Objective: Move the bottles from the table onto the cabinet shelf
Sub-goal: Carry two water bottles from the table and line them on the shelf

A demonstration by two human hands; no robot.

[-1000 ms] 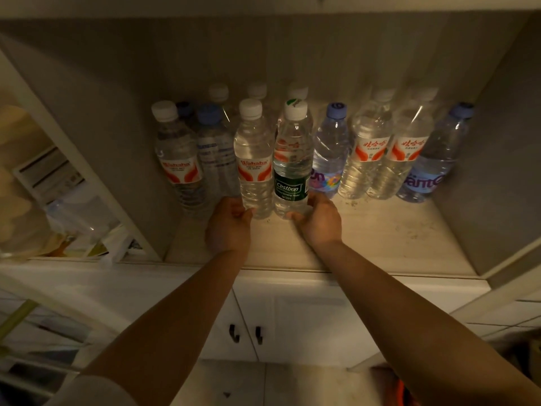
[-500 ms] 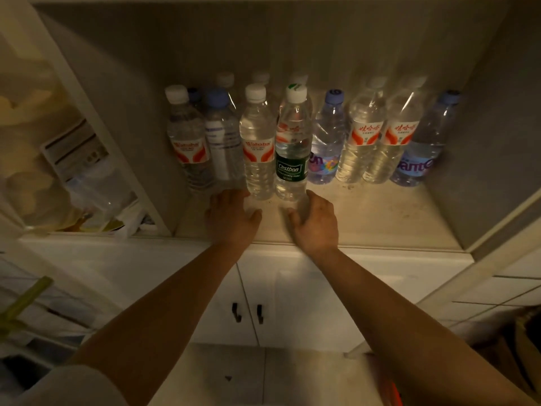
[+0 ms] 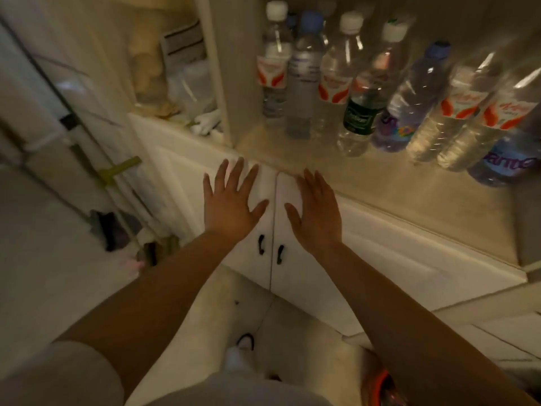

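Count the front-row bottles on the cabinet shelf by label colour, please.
Clear plastic bottles with red-and-white labels: 4
Clear plastic bottle with dark green label: 1
Clear plastic bottles with purple labels: 2
Clear plastic bottle with pale label and blue cap: 1
Total: 8; the blurred back row is not counted.

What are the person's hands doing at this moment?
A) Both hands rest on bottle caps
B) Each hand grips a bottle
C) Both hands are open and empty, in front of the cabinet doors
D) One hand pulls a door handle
C: the left hand and right hand are spread flat with nothing in them, below the shelf where the bottles stand, and above the door handles.
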